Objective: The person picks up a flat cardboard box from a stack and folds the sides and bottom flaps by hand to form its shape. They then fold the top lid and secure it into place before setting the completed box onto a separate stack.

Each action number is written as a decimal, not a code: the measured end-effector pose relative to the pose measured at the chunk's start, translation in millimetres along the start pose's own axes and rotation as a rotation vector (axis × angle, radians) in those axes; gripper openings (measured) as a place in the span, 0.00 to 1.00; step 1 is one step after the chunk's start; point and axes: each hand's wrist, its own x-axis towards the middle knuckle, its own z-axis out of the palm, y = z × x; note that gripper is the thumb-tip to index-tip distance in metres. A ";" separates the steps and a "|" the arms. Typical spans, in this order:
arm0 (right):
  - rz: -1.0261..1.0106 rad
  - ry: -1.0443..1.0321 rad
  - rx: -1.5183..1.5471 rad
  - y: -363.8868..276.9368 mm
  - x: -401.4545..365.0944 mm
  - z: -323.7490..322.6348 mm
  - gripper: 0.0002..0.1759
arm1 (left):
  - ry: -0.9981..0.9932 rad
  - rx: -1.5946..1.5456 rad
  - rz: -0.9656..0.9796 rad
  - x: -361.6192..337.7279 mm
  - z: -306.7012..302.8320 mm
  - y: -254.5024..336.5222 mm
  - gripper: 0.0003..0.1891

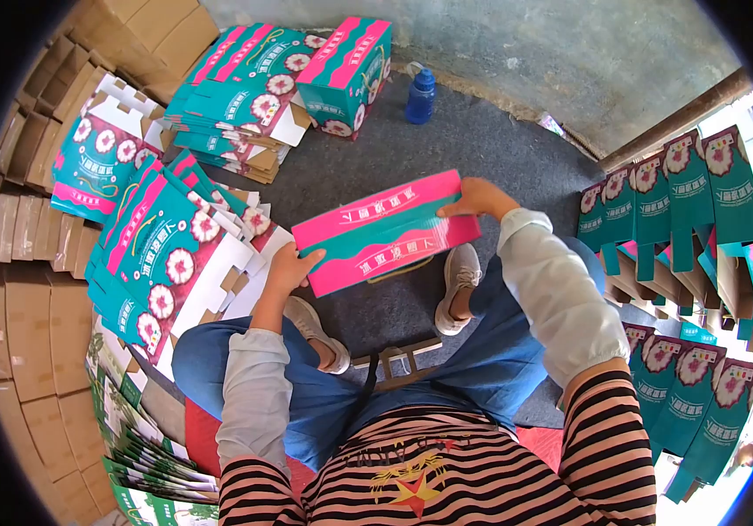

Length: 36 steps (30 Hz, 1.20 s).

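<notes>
A pink and teal printed carton is held up above the dark floor, between my knees and tilted up toward the right. My left hand grips its left end, with the thumb over the front face. At the carton's right end my right hand holds the upper edge, fingers bent over it. A cord handle shows under the carton's lower edge. Close to my left hand lies a stack of flat teal and maroon cartons with white flaps.
More flat cartons and an upright box stand ahead, beside a blue bottle. Brown boxes are piled at the left. Rows of teal cartons stand at the right. A concrete wall rises behind.
</notes>
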 end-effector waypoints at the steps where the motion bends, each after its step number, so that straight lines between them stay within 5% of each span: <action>1: 0.004 0.054 -0.051 3.4 2.4 -8.0 0.42 | 0.019 -0.036 0.007 0.3 3.4 9.3 0.23; 12: 0.051 0.516 -0.219 54.2 -30.4 -83.2 0.38 | 0.022 -0.479 0.172 41.0 76.7 77.2 0.31; 17: 0.053 0.731 -0.043 122.6 -60.3 -35.5 0.34 | -0.105 -0.511 0.242 51.6 115.2 94.9 0.33; 22: 0.318 0.779 0.123 180.4 -100.3 44.9 0.35 | -0.212 -0.359 0.355 74.3 173.3 81.1 0.38; 31: 0.476 0.916 0.373 263.5 -135.7 160.5 0.32 | -0.481 -0.477 0.141 91.3 263.9 81.3 0.39; 36: 0.483 1.007 0.512 301.6 -156.9 196.5 0.29 | -0.586 -0.594 -0.158 73.8 276.5 120.2 0.36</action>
